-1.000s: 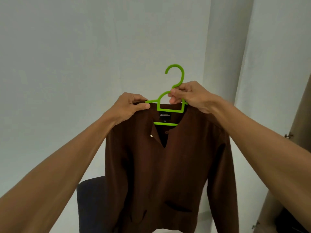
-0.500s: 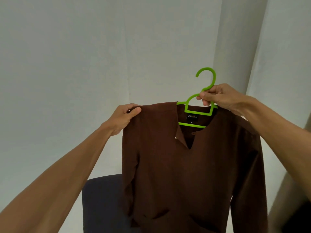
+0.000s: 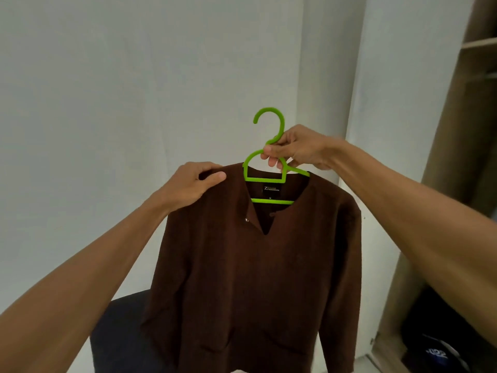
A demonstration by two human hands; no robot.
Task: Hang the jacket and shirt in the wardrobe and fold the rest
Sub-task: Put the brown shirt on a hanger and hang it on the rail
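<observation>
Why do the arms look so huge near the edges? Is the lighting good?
Head view: the wide lens swells the right forearm toward the edge; light is soft, no glare; the brown shirt reads dark, pockets faint; the green hanger is sharp.

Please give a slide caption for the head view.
Brown shirt on green hanger: right hand holds hanger, left hand pinches shoulder.
</observation>
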